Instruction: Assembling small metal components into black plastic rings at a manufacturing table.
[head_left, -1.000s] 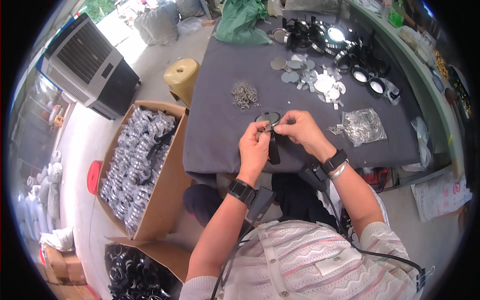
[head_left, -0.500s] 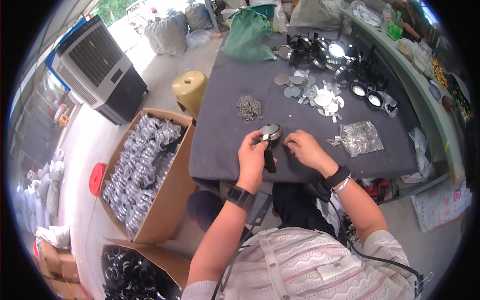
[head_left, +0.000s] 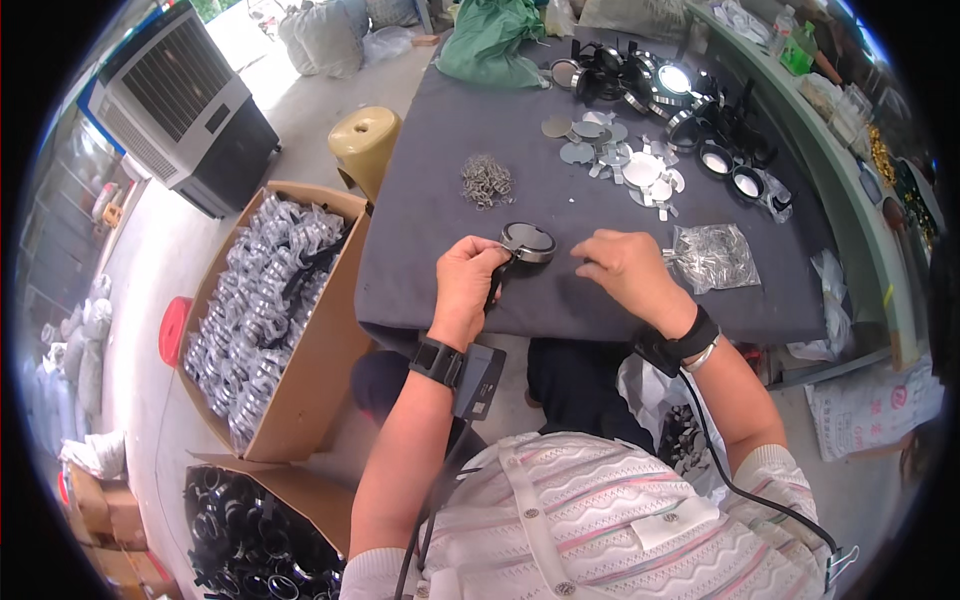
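Observation:
My left hand (head_left: 468, 280) is closed on the black handle of a round-headed piece (head_left: 527, 241), which has a silver rim and a grey disc face. Its head points away from me, tilted above the table. To the right of it, my right hand (head_left: 625, 268) hovers with bent fingers; thumb and forefinger are apart and nothing shows between them. Beyond the left hand lies a heap of small metal bits (head_left: 487, 181). A clear bag of thin metal pins (head_left: 718, 257) lies just past the right hand. Loose grey and white discs (head_left: 642, 170) are spread farther back.
The dark cloth-covered table (head_left: 420, 240) carries black round-headed pieces (head_left: 690, 110) and a green bag (head_left: 492, 42) at the back. At left stand a carton of plastic-wrapped pieces (head_left: 265, 310), a yellow stool (head_left: 362, 142) and an air cooler (head_left: 185, 110). A shelf (head_left: 800, 130) borders the right.
The left hand has shifted its grip down onto the handle, and a pale tab by the disc no longer shows. The right hand's thumb and forefinger have parted. The whole view has shifted slightly.

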